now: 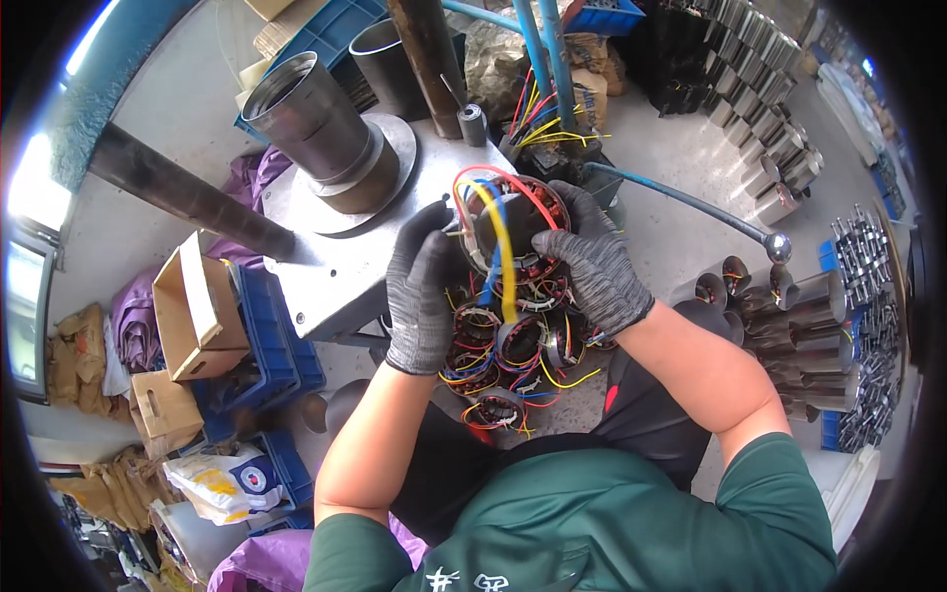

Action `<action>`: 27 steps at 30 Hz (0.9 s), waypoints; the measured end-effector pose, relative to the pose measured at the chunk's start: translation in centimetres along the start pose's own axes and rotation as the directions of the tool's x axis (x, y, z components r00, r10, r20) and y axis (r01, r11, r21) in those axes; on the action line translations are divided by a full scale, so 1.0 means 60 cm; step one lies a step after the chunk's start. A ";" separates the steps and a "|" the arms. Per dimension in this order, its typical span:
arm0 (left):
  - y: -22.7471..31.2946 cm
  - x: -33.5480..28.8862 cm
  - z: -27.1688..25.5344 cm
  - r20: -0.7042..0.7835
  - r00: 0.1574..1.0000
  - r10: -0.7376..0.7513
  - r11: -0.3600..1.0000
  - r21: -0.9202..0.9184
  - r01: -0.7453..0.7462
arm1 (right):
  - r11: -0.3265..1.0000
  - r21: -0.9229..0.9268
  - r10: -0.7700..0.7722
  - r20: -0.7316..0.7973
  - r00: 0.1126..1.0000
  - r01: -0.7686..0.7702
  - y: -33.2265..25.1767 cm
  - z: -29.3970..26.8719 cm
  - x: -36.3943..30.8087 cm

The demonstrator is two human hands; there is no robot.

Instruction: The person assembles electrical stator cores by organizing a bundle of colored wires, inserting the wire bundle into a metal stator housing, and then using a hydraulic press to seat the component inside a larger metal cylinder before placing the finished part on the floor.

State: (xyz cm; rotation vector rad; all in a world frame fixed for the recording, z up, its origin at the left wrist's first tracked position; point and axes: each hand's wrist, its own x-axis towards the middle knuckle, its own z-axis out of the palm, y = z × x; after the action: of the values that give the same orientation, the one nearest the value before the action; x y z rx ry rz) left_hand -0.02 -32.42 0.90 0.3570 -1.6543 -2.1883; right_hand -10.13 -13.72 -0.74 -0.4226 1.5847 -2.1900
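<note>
A round motor stator [548, 197] with reddish windings is held up in front of me, its open end facing up. Red, yellow and blue lead wires [507, 252] loop over its near side. My right hand [598, 264], in a grey knitted glove, grips its right side with the thumb at the rim. My left hand [418, 296], gloved alike, is closed at its left edge beside a pale sleeve on the leads; its fingertips are partly hidden. Below, between my knees, several more wound stators [498, 407] with coloured leads stand close together.
Left of the stator is a metal press table [340, 271] bearing a dark steel cylinder [296, 113] and thick posts. A blue lever with a ball end [777, 246] reaches right. Metal casings [804, 326] and shafts [868, 365] stand at right; cardboard boxes [197, 306] and blue crates [266, 340] at left.
</note>
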 end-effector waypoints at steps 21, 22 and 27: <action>-0.013 0.001 0.007 0.041 0.999 -0.021 0.999 -0.046 0.023 | 0.995 0.087 0.046 0.146 0.988 -0.059 -0.032 -0.014 0.016; -0.011 0.000 0.007 0.042 0.999 -0.025 0.997 -0.068 0.028 | 0.999 -0.035 0.027 0.131 0.991 -0.023 -0.034 -0.015 0.019; -0.017 -0.001 0.000 0.043 0.999 -0.004 0.997 -0.077 0.008 | 0.989 0.100 0.097 0.154 0.983 -0.113 -0.051 -0.001 0.015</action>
State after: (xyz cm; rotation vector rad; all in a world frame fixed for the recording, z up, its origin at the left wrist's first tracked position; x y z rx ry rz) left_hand -0.10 -32.16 -0.10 0.2956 -1.5871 -2.2721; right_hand -11.39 -13.27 2.16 -0.4472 1.3715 -2.1009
